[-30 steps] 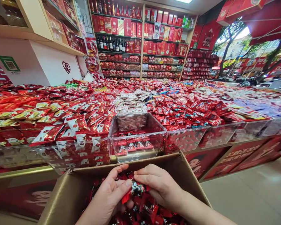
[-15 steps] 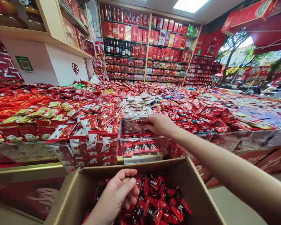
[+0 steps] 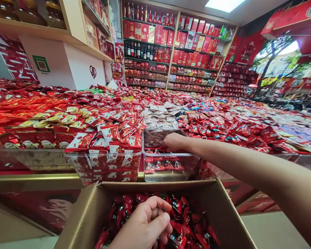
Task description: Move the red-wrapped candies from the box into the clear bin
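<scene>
My left hand (image 3: 150, 223) hovers over a cardboard box (image 3: 85, 214) of loose red-and-black wrapped candies (image 3: 182, 230). Its fingers are loosely curled, with a gap between thumb and forefinger and nothing visible in them. My right hand (image 3: 176, 142) reaches down into a clear plastic bin (image 3: 171, 176) behind the box. Its fingers are hidden inside, so what it holds does not show. A neat row of red packets (image 3: 163, 163) lies along the front of that bin.
To the left stands another clear bin (image 3: 93, 169), heaped with red-and-white packets (image 3: 111, 133). White packets (image 3: 159, 116) are piled behind my right hand. More wrapped sweets spread across the counter. Shelves of bottles (image 3: 138, 52) and red boxes line the back wall.
The view has shifted, so the scene sits slightly further right. My right hand has sunk lower into the clear bin. My left hand stays over the box, its fingers still curled.
</scene>
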Available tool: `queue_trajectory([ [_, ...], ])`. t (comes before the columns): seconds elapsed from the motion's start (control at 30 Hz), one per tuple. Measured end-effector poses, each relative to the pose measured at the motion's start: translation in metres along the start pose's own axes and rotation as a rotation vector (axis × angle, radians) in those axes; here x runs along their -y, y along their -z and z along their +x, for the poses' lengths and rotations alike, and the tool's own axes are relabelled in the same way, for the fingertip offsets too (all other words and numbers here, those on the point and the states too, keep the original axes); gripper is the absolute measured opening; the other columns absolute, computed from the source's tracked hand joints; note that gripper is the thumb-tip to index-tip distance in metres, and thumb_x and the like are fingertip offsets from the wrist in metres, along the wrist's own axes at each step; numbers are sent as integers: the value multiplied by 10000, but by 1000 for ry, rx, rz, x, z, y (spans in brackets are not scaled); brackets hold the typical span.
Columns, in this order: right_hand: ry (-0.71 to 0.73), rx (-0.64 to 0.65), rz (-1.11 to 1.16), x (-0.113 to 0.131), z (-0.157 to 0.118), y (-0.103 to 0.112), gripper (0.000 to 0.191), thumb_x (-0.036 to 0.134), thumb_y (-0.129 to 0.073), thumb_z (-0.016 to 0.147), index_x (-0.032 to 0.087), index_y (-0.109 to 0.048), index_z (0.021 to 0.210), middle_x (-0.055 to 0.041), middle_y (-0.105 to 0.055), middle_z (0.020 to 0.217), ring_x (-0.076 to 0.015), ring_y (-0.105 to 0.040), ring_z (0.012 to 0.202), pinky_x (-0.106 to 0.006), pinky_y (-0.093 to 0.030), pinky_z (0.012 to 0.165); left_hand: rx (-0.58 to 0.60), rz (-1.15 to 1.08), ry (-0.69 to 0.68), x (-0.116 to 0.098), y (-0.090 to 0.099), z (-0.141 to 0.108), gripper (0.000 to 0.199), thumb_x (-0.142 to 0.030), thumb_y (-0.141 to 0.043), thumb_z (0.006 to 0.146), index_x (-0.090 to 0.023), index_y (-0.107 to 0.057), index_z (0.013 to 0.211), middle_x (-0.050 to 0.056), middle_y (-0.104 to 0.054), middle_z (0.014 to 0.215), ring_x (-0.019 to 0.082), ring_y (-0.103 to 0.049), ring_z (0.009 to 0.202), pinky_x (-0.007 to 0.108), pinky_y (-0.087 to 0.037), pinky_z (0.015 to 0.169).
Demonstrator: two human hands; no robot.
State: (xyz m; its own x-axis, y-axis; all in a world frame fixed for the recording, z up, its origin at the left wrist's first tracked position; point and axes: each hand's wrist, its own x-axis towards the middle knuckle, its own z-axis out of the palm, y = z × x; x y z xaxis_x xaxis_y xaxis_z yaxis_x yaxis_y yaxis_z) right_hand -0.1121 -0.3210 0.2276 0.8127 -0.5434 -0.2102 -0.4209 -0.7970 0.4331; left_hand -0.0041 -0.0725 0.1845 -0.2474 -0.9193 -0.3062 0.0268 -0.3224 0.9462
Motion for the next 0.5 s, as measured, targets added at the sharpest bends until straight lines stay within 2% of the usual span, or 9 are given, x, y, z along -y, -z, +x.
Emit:
queue_trajectory([
  [0.17, 40, 48, 34, 4, 0, -4, 272, 225, -506, 682, 106, -646, 882, -162, -642, 859, -274, -594, 799, -325, -425, 637, 64, 25, 2, 2, 0, -2, 239, -324, -482, 708, -138, -463, 856, -30, -531, 626, 62, -457, 490, 205, -296, 472],
  [0.33, 68, 118, 118, 5, 1, -3, 245, 231, -536, 667, 148, -661, 860, -115, -659, 817, -219, -600, 715, -272, -404, 585, 103, 88, 15, 2, 2, -2, 187, -269, -459, 716, -148, -452, 858, -32, -521, 644, 75, -444, 518, 226, -321, 509],
  [0.5, 73, 134, 203, 5, 3, -8, 259, 245, -514, 691, 188, -659, 898, -88, -661, 854, -195, -588, 713, -265, -386, 587, 151, 162, 15, 3, 3, -3, 164, -218, -438, 733, -147, -463, 879, -25, -520, 669, 88, -423, 566, 244, -343, 570],
])
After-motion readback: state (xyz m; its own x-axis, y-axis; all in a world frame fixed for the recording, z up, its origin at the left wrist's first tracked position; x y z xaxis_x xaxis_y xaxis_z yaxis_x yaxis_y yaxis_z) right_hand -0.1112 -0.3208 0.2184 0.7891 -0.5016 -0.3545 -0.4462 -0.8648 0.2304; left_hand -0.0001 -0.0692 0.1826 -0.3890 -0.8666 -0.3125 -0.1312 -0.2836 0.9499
